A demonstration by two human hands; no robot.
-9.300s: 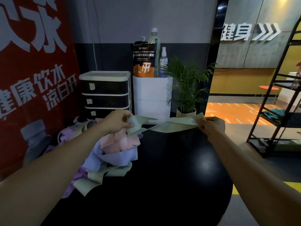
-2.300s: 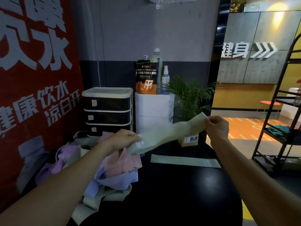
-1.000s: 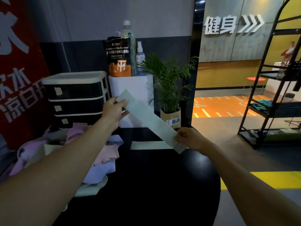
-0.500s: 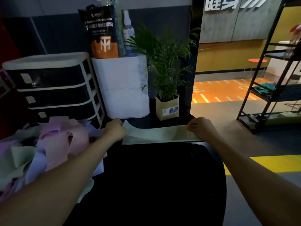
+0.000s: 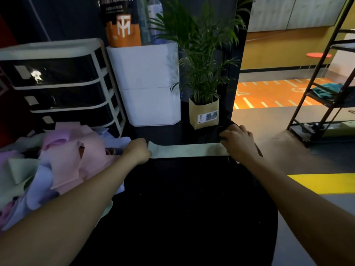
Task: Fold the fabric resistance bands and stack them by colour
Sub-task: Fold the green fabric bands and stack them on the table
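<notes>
On the far part of the round black table [image 5: 192, 198], a pale green band [image 5: 187, 150] lies flat and stretched out, running left to right just in front of the potted palm [image 5: 201, 60] in its paper-wrapped pot. The left hand [image 5: 137, 150] sits at the band's left end with its fingers curled closed over that end, gripping it against the table. The right hand [image 5: 238, 142] covers the band's right end; its fingers are bent and press down on the fabric, though whether they pinch it or merely rest on it cannot be told from this angle. Whether another green band lies beneath this one also cannot be told.

To the left of the left forearm, a loose heap of unfolded bands [image 5: 57, 160] in pink, lilac, pale blue and pale green spills over the table's left side. Behind the heap stands a three-drawer organiser [image 5: 61, 83] with dark drawers and a pale frame. Beside it is a white box [image 5: 148, 83], carrying an orange-and-black pouch [image 5: 121, 22] and bottles [image 5: 151, 18]. A dark metal rack [image 5: 326, 83] stands on the floor at the right.
</notes>
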